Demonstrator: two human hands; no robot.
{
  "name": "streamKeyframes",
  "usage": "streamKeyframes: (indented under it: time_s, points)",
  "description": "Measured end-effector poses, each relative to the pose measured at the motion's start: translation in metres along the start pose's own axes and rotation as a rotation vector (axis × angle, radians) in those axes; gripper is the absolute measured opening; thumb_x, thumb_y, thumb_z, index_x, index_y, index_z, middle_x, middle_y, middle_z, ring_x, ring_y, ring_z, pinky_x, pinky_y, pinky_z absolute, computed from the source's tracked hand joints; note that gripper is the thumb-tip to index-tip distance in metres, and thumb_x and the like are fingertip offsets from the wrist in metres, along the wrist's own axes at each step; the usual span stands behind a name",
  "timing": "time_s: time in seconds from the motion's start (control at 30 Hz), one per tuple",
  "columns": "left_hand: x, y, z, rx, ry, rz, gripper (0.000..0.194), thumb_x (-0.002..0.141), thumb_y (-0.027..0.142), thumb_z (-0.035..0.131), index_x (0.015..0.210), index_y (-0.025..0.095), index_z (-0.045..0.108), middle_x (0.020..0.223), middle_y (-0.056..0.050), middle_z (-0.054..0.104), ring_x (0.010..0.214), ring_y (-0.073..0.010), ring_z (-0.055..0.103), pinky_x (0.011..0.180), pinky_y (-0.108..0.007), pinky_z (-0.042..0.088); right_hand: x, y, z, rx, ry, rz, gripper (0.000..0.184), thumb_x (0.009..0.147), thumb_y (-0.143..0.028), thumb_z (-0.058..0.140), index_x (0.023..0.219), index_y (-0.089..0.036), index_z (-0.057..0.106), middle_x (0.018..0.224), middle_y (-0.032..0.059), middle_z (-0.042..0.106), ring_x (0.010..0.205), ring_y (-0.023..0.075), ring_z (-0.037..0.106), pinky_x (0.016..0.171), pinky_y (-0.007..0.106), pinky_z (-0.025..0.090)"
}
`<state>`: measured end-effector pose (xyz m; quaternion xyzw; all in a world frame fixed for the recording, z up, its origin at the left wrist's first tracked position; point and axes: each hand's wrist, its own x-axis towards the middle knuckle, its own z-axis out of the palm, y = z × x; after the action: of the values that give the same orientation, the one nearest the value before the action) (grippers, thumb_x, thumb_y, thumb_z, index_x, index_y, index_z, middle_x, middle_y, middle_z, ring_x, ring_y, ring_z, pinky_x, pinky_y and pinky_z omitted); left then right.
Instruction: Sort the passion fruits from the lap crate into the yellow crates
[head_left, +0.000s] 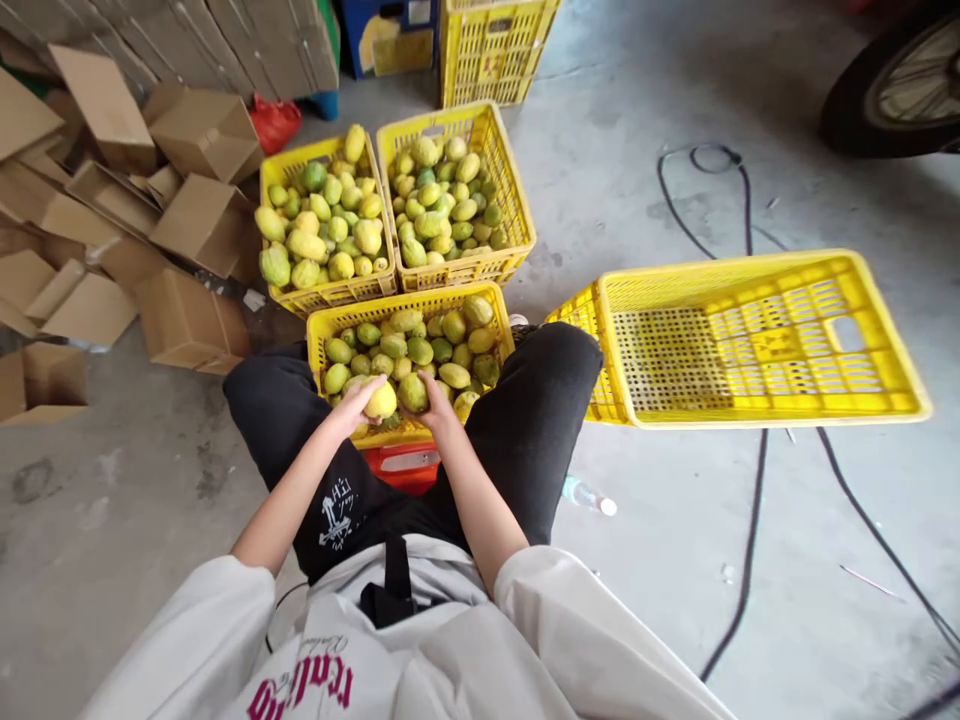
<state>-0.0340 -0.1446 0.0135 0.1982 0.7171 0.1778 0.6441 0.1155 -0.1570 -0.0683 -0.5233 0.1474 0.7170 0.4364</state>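
Observation:
My left hand [351, 408] is closed around a yellow lemon [382, 401]. Just to its right, my right hand [439, 408] grips a greener lemon [412, 394], and the two fruits are nearly side by side. Both hands are over the near edge of a yellow plastic crate [409, 438] between my knees. Many yellow-green lemons [420, 350] fill that crate. Behind it stand a left crate [337, 293] and a right crate [517, 235], both holding more lemons of mixed yellow and green. My fingers partly hide both held fruits.
A tipped yellow crate [750, 415] lies by my right knee, with a plastic bottle [589, 495] nearby. Dark cable [754, 540] runs across the floor. Open cardboard boxes [195, 230] are piled at left. A wheel [892, 95] stands at upper right.

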Motion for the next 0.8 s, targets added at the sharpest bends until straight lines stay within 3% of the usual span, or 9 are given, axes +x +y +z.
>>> streamKeyframes:
  time_s: [0.07,0.17,0.27,0.33,0.43,0.53,0.63,0.7,0.8]
  points:
    - [0.001,0.013,0.009,-0.01,0.004,-0.043,0.024,0.116,0.044,0.075,0.108,0.024,0.065,0.077,0.001,0.068,0.058,-0.0153,0.066,0.046,-0.021,0.047,0.002,-0.003,0.0,0.06,0.106,0.06,0.021,0.116,-0.036,0.067,0.099,-0.029,0.06,0.083,-0.0028,0.067,0.079,0.0202,0.069,0.068,0.027,0.068]
    - [0.008,0.059,0.028,-0.138,0.006,-0.028,0.029,0.122,0.05,0.064,0.117,0.022,0.068,0.076,0.0,0.069,0.055,-0.0148,0.063,0.045,-0.021,0.047,-0.001,-0.009,0.001,0.148,0.153,0.047,0.02,0.117,-0.04,0.064,0.1,-0.03,0.06,0.087,-0.0026,0.069,0.076,0.0197,0.069,0.065,0.026,0.068]
    - [0.013,0.12,0.053,-0.28,-0.07,0.131,0.038,0.121,0.056,0.067,0.134,0.021,0.07,0.089,-0.002,0.078,0.066,-0.0138,0.071,0.059,-0.02,0.059,-0.003,-0.012,0.002,0.187,0.173,0.04,0.016,0.112,-0.04,0.069,0.103,-0.03,0.06,0.089,-0.0029,0.071,0.077,0.0207,0.071,0.068,0.031,0.071]
    - [0.009,0.155,0.065,-0.338,-0.18,0.313,0.047,0.118,0.057,0.069,0.145,0.019,0.071,0.102,-0.008,0.084,0.083,-0.0184,0.082,0.075,-0.024,0.068,-0.004,-0.011,0.001,0.185,0.181,0.05,0.018,0.108,-0.04,0.074,0.102,-0.031,0.06,0.089,-0.0031,0.07,0.079,0.0221,0.073,0.07,0.034,0.073]
    - [-0.003,0.182,0.066,-0.246,-0.312,0.533,0.052,0.111,0.052,0.078,0.15,0.018,0.072,0.12,-0.013,0.089,0.106,-0.0249,0.088,0.094,-0.032,0.071,-0.003,-0.009,-0.003,0.169,0.188,0.062,0.022,0.105,-0.041,0.077,0.099,-0.031,0.058,0.091,-0.003,0.07,0.081,0.0225,0.073,0.074,0.038,0.074]
    - [-0.006,0.183,0.044,-0.045,-0.403,0.589,0.041,0.103,0.043,0.086,0.135,0.019,0.081,0.12,-0.014,0.09,0.107,-0.026,0.088,0.099,-0.035,0.068,-0.002,-0.007,-0.008,0.159,0.202,0.058,0.018,0.106,-0.039,0.073,0.098,-0.032,0.059,0.092,-0.0033,0.07,0.082,0.0224,0.073,0.077,0.04,0.075]
    - [0.009,0.173,0.007,0.163,-0.392,0.511,0.031,0.096,0.041,0.093,0.116,0.019,0.085,0.11,-0.014,0.091,0.099,-0.0263,0.086,0.096,-0.035,0.067,-0.001,-0.007,-0.011,0.134,0.218,0.057,0.022,0.1,-0.037,0.079,0.096,-0.033,0.059,0.09,-0.0045,0.069,0.082,0.0244,0.074,0.078,0.046,0.077]
    - [0.026,0.165,-0.02,0.281,-0.244,0.452,0.026,0.092,0.039,0.097,0.106,0.022,0.084,0.106,-0.013,0.089,0.104,-0.0299,0.087,0.098,-0.037,0.067,-0.002,-0.008,-0.014,0.105,0.227,0.069,0.024,0.097,-0.036,0.081,0.096,-0.033,0.057,0.089,-0.0043,0.069,0.081,0.025,0.074,0.078,0.049,0.078]
    - [0.054,0.151,-0.057,0.27,0.014,0.411,0.031,0.08,0.032,0.102,0.085,0.024,0.073,0.112,-0.014,0.087,0.144,-0.0425,0.078,0.115,-0.045,0.064,-0.006,-0.007,-0.019,0.031,0.241,0.087,0.018,0.1,-0.038,0.074,0.098,-0.032,0.057,0.092,-0.0025,0.07,0.078,0.0225,0.075,0.079,0.045,0.079]
